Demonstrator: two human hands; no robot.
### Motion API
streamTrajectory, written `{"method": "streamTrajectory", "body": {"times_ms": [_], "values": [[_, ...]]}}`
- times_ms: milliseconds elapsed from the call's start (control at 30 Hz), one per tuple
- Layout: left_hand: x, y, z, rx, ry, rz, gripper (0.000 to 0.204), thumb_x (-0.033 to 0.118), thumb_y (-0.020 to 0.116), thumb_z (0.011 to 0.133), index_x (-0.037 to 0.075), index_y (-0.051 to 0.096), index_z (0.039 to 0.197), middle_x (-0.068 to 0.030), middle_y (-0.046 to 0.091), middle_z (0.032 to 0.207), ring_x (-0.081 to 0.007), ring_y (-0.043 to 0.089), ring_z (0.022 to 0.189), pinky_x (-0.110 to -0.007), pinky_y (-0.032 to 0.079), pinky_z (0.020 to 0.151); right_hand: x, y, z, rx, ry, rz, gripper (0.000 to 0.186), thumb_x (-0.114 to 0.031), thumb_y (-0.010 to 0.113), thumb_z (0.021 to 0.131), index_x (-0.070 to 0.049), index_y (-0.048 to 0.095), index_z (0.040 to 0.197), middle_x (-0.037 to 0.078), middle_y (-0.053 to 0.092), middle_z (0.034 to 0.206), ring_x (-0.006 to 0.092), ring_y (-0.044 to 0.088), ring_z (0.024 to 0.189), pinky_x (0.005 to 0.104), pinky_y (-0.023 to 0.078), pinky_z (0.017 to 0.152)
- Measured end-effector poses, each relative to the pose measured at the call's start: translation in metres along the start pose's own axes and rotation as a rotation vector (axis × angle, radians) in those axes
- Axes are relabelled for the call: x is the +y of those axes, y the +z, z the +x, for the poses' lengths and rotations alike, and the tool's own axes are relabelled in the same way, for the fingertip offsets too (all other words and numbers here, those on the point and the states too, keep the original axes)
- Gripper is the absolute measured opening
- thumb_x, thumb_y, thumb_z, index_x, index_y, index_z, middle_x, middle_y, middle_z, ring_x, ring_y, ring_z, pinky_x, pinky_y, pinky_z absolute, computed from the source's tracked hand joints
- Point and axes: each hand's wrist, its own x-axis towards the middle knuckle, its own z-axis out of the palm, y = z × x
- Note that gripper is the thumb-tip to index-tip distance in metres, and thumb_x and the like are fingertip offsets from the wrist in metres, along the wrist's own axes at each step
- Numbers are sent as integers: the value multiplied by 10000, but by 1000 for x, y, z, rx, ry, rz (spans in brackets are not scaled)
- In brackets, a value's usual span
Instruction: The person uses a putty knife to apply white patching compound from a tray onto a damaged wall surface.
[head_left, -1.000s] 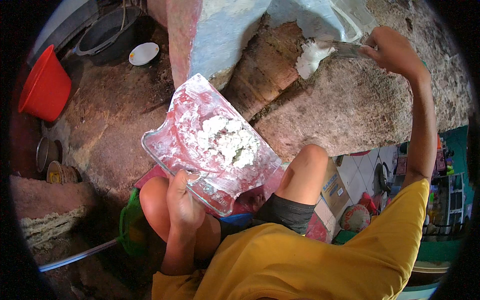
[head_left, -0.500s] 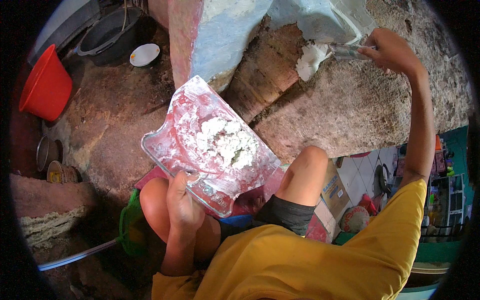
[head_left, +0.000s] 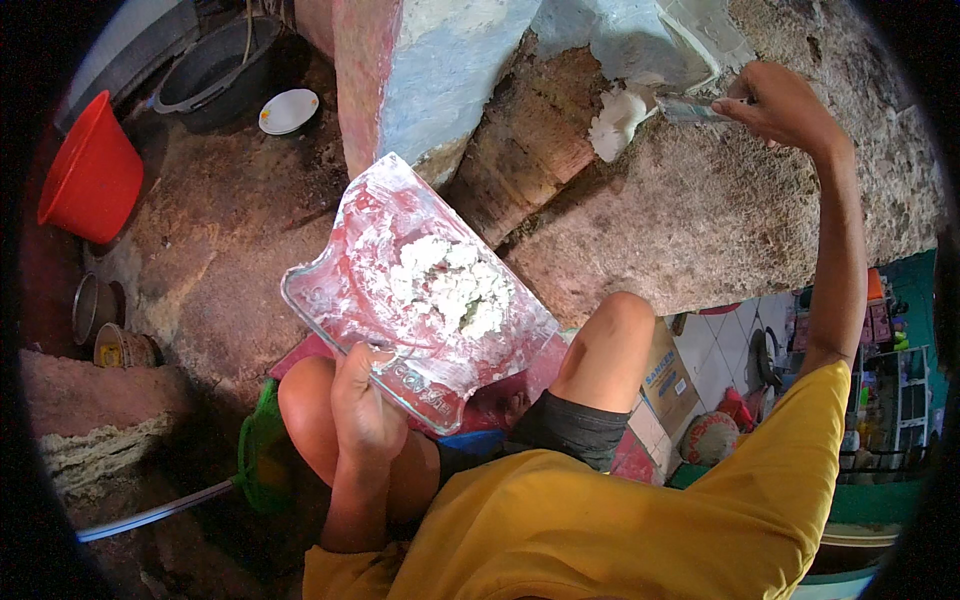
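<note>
The left hand [head_left: 368, 410] grips the near edge of a flat red panel smeared with white [head_left: 425, 398], thumb on top (the other fingers are hidden beneath); a lumpy white paste mound [head_left: 450, 285] rests on it. The right hand [head_left: 785, 105], fingers curled closed, holds a flat grey scraper [head_left: 690, 108] beside a smooth white paste patch [head_left: 618, 122] on rough brown masonry [head_left: 700, 210]; contact cannot be told.

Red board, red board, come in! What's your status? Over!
Left hand gripping red board, white paste heaped on it. Right hand holding flat scraper beside white patch. Nothing seen blocking scraper.
</note>
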Motion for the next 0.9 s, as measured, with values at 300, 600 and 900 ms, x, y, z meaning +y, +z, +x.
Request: {"method": "streamTrajectory", "body": {"times_ms": [300,600,900], "values": [[-1,-3,-1,25,-22,-31,548,20,366,798,-48,266,1333,-208,465,1259,-324,504,1146,-460,422,975,5,-27,2,-110,174,-30,413,-428,663,764,-31,617,865,148,607,701,335,620,706,426,479,654],[-3,-3,1,0,15,9,546,24,371,790,-51,285,1323,-204,484,1241,-322,517,1130,-452,428,971,3,-9,0,40,2,-152,356,-392,675,791,-37,658,805,124,594,751,245,561,626,391,410,585],[-1,0,0,21,0,-19,541,22,364,792,-38,288,1323,-192,486,1230,-312,522,1121,-446,436,962,2,-27,-1,-71,151,-96,354,-406,672,792,-52,664,792,106,585,763,246,556,676,375,411,614]]}}
